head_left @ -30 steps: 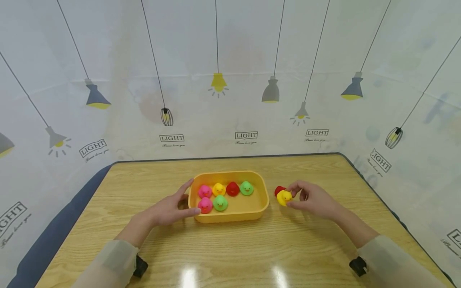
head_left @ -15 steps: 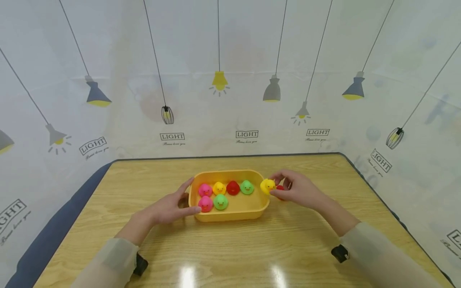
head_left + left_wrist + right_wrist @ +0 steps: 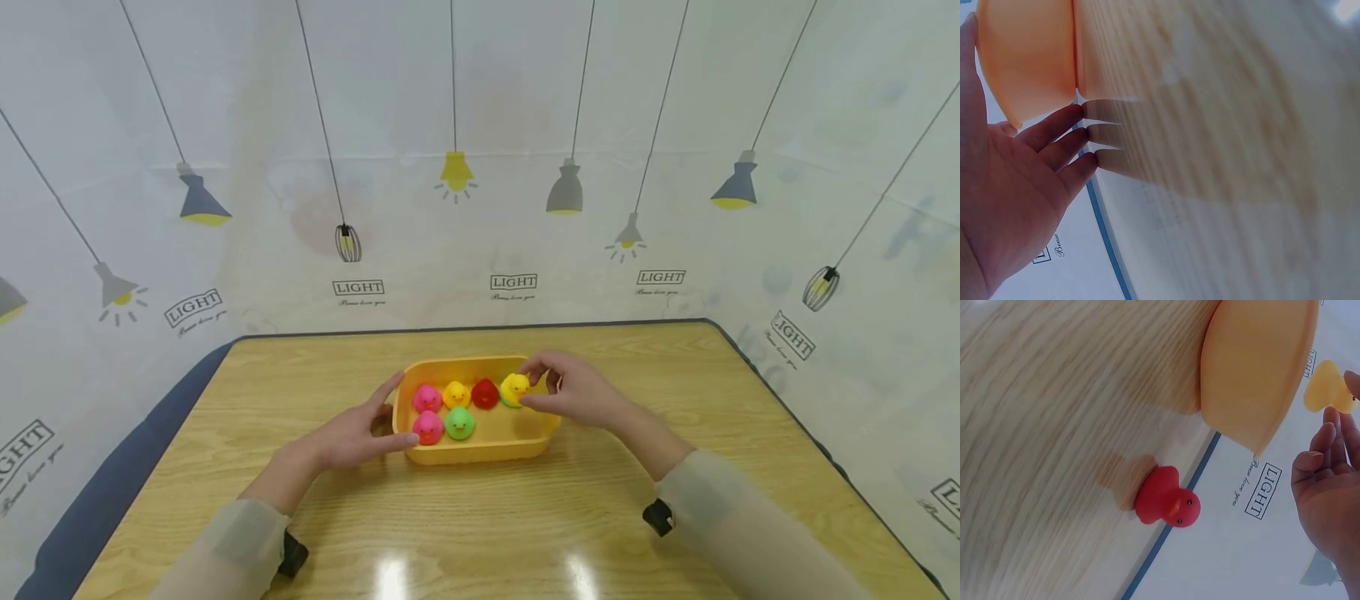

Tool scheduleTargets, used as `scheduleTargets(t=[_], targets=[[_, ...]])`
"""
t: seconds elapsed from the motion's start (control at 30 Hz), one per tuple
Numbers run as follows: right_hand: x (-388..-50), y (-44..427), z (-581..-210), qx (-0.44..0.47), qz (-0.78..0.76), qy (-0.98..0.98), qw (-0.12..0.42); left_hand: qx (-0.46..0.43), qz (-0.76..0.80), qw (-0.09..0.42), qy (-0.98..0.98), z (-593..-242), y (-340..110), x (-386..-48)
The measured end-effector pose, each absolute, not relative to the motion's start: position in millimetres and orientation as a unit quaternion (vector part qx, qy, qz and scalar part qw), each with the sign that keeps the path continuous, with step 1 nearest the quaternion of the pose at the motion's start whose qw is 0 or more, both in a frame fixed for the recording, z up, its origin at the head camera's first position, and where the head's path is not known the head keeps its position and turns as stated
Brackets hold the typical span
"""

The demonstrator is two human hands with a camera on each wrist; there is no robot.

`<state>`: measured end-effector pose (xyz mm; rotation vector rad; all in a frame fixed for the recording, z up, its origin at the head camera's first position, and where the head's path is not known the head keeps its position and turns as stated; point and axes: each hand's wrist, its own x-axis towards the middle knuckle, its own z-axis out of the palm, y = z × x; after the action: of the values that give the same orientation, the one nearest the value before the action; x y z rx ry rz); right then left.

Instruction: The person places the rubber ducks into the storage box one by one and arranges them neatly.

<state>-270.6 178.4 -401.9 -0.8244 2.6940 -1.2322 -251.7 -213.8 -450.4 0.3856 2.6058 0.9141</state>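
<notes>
My left hand (image 3: 352,433) rests against the left end of a yellow plastic basket (image 3: 480,454), its thumb at the near rim and its forefinger at the far left corner. In the left wrist view its other fingers lie fairly straight beside the orange-looking wall. Between thumb and fingertips my right hand (image 3: 573,392) pinches a yellow rubber duck (image 3: 513,387), raised above the basket's right part. Below that duck a sliver of a green duck shows, mostly covered. A red rubber duck (image 3: 1163,497) stands on the table beside the basket; my right hand hides it in the head view.
Inside the basket sit two pink ducks, one of them the near pink duck (image 3: 427,427), a yellow duck (image 3: 456,395), a red duck (image 3: 485,394) and a green duck (image 3: 460,423). The wooden table (image 3: 480,517) ends at a lamp-printed cloth (image 3: 420,192) behind and beside it.
My right hand has carried the yellow duck leftward from beside the red duck on the table, over the basket's right rim, to above the green duck. The left hand stays where it was.
</notes>
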Motion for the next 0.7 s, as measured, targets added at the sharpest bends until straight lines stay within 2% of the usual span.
scheduleTargets(t=[0.7], targets=[[-272.9,144.0,-422.8,-0.261,-0.387,0.881,0.076,0.134,0.325,0.176,0.920,-451.4,-214.3,-251.6]])
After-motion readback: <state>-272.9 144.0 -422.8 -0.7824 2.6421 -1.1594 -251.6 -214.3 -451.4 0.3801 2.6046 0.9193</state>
